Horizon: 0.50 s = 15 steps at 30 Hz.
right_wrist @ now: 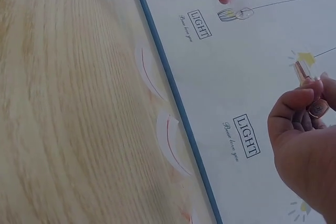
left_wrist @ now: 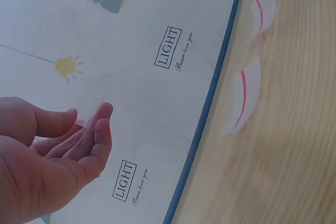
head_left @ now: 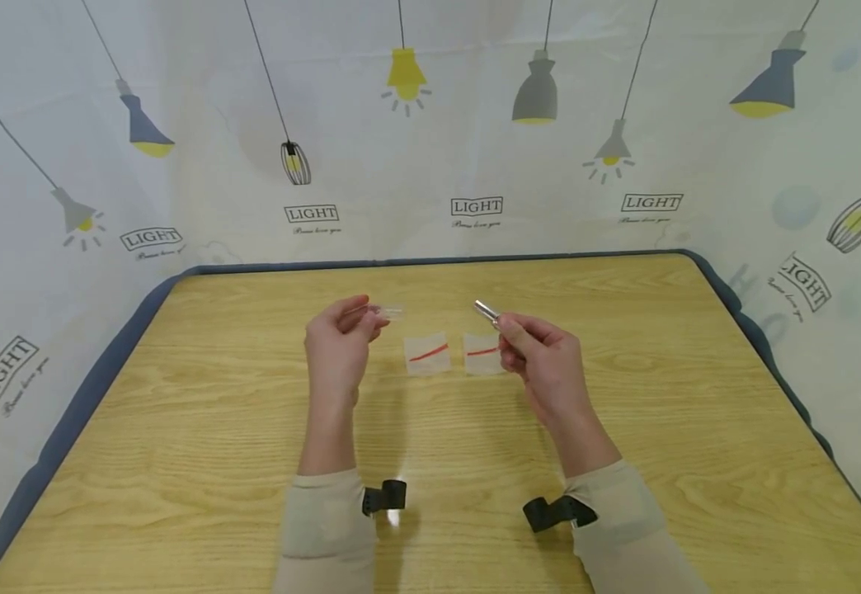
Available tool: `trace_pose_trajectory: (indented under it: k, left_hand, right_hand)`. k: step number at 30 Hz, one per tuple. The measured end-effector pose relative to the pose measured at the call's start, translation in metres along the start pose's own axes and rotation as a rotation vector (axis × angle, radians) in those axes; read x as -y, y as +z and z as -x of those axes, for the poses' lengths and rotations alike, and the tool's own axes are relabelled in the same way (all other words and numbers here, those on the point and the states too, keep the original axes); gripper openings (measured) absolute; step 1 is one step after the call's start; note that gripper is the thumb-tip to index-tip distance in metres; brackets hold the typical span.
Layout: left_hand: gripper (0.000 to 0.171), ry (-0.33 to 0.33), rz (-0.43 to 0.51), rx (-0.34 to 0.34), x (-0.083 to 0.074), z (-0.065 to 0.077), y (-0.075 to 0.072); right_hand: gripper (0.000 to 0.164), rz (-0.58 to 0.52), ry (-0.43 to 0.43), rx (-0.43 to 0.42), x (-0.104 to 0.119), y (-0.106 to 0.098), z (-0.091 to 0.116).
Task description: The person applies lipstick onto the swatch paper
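Between thumb and fingers, my left hand (head_left: 340, 337) pinches a clear, see-through plastic cap (head_left: 392, 312). Its transparent body (left_wrist: 95, 88) sticks out past the fingertips in the left wrist view. My right hand (head_left: 547, 356) grips a slim, shiny silver lipstick tube (head_left: 486, 311), one end pointing up and left. In the right wrist view the tube (right_wrist: 302, 72) shows a pinkish sheen, and its round end peeks out under the fingers. Both hands are raised over the table, apart from each other.
Two thin white paper squares (head_left: 426, 369), each with a red stroke, lie on the wooden table (head_left: 460, 462) between the hands. The right square (head_left: 477, 365) is partly covered by the right hand. A lamp-printed cloth (head_left: 371, 165) stands behind the table's blue edge.
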<state>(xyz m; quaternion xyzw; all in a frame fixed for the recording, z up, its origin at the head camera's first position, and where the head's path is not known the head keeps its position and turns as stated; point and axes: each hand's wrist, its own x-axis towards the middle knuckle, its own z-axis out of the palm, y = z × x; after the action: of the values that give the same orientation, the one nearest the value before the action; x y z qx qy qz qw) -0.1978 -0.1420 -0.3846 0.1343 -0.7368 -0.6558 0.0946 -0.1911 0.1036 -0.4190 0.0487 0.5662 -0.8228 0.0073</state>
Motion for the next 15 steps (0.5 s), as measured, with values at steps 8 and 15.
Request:
trace_pose_trajectory:
  k: [8,15]
  left_hand:
    - [0.023,0.024,0.099,0.025,-0.005,0.009,0.014]
    - [0.017,0.02,0.156,0.051,-0.004,0.014,0.02]
  right_hand:
    - [0.012,0.031,0.002,0.064,0.001,0.002,0.002]
    - [0.004,0.014,0.006,0.03,-0.001,-0.001,0.002]
